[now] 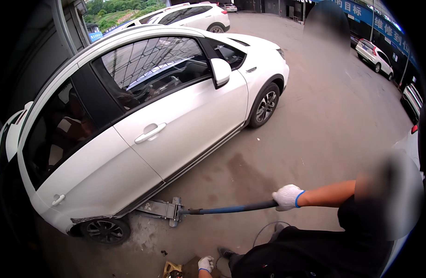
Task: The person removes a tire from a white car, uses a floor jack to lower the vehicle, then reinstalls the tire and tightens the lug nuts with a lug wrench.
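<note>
A white-gloved hand [206, 264] with a blue cuff comes in at the bottom edge, its bare forearm cut off by the frame; I take it for my left hand. Its fingers look curled, and what they hold, if anything, is hidden. Close by lie a brown piece [191, 267] and a yellow container [172, 268], both partly cut off. My right hand does not show. Beyond, a co-worker's gloved hand [287, 197] grips the long blue-and-black handle [234, 208] of a floor jack [162, 209], whose front end reaches under the side of a white car [190, 113].
The car's rear wheel [105, 230] stands beside the jack, below a scraped arch edge [93, 218]. A co-worker in black [310, 252] fills the lower right. A thin cable [259, 231] curves by their feet. Another person [328, 32] and parked cars [375, 55] are farther off.
</note>
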Demonstrator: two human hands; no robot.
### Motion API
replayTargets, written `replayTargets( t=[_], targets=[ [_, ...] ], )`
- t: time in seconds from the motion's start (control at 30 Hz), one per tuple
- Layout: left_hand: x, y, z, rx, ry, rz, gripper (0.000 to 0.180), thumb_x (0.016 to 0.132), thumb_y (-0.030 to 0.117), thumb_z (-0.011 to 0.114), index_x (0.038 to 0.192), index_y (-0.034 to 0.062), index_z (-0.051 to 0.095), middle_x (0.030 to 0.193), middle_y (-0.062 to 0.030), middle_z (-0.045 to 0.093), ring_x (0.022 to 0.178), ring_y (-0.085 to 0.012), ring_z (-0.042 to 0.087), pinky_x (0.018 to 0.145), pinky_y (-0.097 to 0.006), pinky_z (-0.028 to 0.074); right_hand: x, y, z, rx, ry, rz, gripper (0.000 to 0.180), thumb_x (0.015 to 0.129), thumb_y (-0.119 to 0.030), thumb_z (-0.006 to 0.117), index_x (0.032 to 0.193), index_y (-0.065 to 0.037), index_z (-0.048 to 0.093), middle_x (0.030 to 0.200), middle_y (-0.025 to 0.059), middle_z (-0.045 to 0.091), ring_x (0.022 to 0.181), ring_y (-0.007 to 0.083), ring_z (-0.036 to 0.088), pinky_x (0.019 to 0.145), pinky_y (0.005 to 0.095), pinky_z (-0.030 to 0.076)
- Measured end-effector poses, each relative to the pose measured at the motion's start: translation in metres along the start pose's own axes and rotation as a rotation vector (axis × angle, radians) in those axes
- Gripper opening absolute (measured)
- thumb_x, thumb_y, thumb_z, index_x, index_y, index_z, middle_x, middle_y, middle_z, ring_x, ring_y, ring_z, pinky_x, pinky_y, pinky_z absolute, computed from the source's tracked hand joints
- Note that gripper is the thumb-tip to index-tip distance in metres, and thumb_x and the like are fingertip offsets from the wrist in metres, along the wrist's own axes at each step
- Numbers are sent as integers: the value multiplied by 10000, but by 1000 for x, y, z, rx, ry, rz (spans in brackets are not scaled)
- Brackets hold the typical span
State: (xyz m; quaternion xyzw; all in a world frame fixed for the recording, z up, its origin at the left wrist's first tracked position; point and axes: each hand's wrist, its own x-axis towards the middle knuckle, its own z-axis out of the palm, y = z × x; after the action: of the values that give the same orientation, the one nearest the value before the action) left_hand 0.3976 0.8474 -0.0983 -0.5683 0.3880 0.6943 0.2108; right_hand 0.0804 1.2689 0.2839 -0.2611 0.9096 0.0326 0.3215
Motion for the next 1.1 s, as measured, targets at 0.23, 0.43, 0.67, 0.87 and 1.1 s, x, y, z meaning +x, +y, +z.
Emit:
replayTargets(
  t=[0.23,0.43,0.67,0.87,1.1],
  targets=[
    [-9,13,39,39,14,15,178,831,34,529,984,70,614,739,-88,624,476,-147,457,386,-298,340,-1,66,99,-18,-153,161,321,792,-359,633,941,-81,694,799,164,704,770,375,698,694,500,557],
    [12,6,159,110,-92,139,209,781,12,547,961,47,647,723,-90,637,433,-130,451,378,-275,342,17,154,205,39,-265,265,358,821,-398,616,1024,-113,688,872,142,722,836,345,709,743,483,561],
    [-86,8,230,411,-75,223,147,798,81,557,910,65,651,728,-43,615,501,-105,472,412,-272,343,74,241,402,109,-261,208,354,823,-401,650,1019,-107,664,977,133,727,939,307,706,817,441,555],
    [-119,-27,213,500,227,128,222,796,53,565,997,59,657,845,-31,680,556,-82,497,446,-239,362,122,295,561,162,-181,221,339,788,-391,690,973,-109,651,924,128,722,897,313,705,789,435,552],
    [-136,-64,180,584,311,98,224,768,66,570,964,52,678,790,-26,669,550,-90,510,450,-257,384,109,294,546,193,-144,218,340,769,-373,702,948,-88,645,887,142,718,850,321,709,761,441,559]
  ],
)
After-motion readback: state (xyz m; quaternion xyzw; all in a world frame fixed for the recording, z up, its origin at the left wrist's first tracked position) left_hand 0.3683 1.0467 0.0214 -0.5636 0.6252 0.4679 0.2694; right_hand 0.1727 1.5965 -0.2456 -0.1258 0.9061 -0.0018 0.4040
